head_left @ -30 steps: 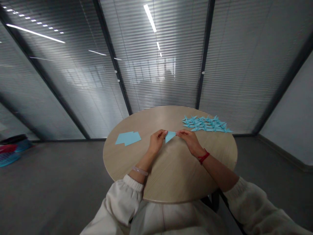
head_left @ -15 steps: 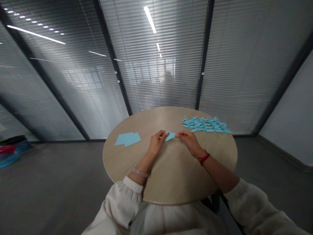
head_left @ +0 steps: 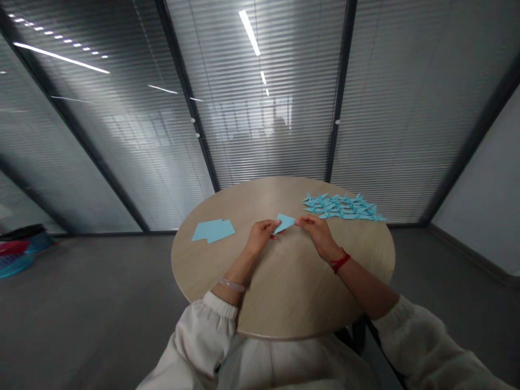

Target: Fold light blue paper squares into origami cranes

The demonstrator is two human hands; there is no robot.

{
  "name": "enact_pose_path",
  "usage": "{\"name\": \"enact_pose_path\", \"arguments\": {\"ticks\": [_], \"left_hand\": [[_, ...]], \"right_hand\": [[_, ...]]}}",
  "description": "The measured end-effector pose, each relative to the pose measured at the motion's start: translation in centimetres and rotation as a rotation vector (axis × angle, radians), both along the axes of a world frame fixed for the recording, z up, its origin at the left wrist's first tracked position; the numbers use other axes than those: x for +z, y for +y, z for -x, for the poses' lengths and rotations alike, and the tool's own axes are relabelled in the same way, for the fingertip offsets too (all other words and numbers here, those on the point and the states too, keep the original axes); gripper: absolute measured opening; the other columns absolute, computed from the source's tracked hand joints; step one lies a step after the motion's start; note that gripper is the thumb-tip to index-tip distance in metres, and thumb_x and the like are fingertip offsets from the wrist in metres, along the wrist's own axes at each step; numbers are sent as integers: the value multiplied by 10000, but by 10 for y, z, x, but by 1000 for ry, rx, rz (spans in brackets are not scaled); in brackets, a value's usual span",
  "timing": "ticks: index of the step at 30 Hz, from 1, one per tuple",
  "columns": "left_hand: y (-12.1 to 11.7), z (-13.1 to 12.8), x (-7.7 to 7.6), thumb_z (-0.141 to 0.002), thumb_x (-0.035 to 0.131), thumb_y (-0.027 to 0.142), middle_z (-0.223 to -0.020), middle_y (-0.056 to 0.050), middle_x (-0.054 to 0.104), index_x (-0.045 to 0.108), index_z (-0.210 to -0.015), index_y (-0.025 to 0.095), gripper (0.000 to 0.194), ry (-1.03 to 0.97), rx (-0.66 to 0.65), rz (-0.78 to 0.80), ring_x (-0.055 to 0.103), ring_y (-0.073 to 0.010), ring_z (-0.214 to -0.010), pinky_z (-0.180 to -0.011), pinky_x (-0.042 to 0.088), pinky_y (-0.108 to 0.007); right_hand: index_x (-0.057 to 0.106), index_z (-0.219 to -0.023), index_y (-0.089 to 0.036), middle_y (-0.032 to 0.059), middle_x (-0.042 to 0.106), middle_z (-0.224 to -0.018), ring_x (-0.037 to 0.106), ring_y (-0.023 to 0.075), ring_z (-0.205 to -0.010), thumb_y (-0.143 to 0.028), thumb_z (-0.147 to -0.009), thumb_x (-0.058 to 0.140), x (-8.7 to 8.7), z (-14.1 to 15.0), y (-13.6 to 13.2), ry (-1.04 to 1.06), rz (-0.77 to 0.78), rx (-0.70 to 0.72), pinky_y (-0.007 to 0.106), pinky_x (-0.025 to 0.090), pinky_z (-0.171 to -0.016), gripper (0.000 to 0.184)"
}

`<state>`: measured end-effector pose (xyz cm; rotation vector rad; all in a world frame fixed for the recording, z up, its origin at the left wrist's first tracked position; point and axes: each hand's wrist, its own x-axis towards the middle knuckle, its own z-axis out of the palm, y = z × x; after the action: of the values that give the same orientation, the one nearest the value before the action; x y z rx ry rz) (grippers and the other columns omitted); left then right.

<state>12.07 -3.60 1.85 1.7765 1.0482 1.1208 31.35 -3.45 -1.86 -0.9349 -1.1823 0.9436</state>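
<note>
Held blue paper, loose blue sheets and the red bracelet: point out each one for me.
Held blue paper (head_left: 285, 222): head view, middle of its visible face.
Loose blue sheets (head_left: 220, 232): head view, on the nearer sheet.
Red bracelet (head_left: 340, 261): head view, on its band.

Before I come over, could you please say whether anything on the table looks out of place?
Nothing looks spilled or damaged. The only oddity: the blue sheets on the left overlap with edges out of line. The folded blue pieces sit grouped far right; the left hand and right hand hold a blue paper.
</note>
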Motion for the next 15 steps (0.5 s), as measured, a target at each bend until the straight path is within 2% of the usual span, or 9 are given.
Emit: {"name": "enact_pose_path", "arguments": {"ticks": [4, 10, 15], "left_hand": [[3, 1, -3, -677, 636, 680, -744, -81, 718, 716, -742, 133, 556, -10, -41, 87, 594, -155, -619, -582, 475, -259], [3, 3, -1, -686, 627, 681, -651, -67, 705, 704, -656, 141, 546, 65, 15, 24, 554, -127, -529, -558, 451, -243], [-3, 1, 4, -646, 659, 696, -724, -86, 731, 712, -705, 142, 559, -19, -62, 123, 634, -165, -623, -628, 492, -274]], "right_hand": [[745, -783, -208, 21, 728, -820, 634, 189, -798, -435, -627, 783, -3, -4, 3, 23, -11, -26, 322, 461, -797, 278], [746, -777, -209, 28, 730, -820, 641, 200, -813, -442, -616, 786, -5, -4, 6, 20, -5, -22, 332, 468, -808, 286], [746, -789, -211, 25, 727, -826, 637, 197, -811, -443, -628, 782, -5, -6, 7, 13, -12, -34, 328, 466, -798, 285]]}}
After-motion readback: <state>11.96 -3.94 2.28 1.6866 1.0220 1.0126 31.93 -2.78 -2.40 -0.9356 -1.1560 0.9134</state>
